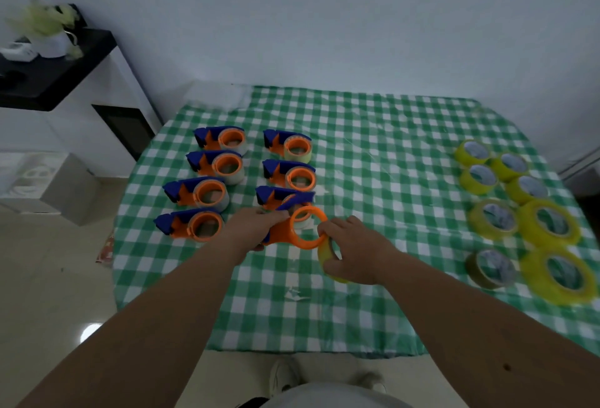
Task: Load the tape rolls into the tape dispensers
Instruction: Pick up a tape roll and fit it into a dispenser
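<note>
1. The right hand (352,250) curls its fingers and thumb round a yellow roll of clear packing tape (328,260), held on edge just above the green-and-white checked tablecloth (373,154), touching the orange hub ring.
2. The left hand (256,227) grips the blue-and-orange plastic tape dispenser (292,232) by its body, tilting it so the open orange ring (308,227) faces the roll; this looks like a hold meant to steady the hub while the roll slides on.
3. The roll is not yet seated, so I judge this dispenser to be mid-loading.
4. Seven more blue-and-orange dispensers (207,193) lie in two columns on the left of the table; those in the left column appear to carry a pale roll round their hubs, though the nearest in the right column is partly hidden.
5. Spare yellow tape rolls (548,225) lie flat in a cluster at the right edge, with one brown tape roll (490,268) beside them, well apart from the dispensers, likely as the supply pile.
</note>
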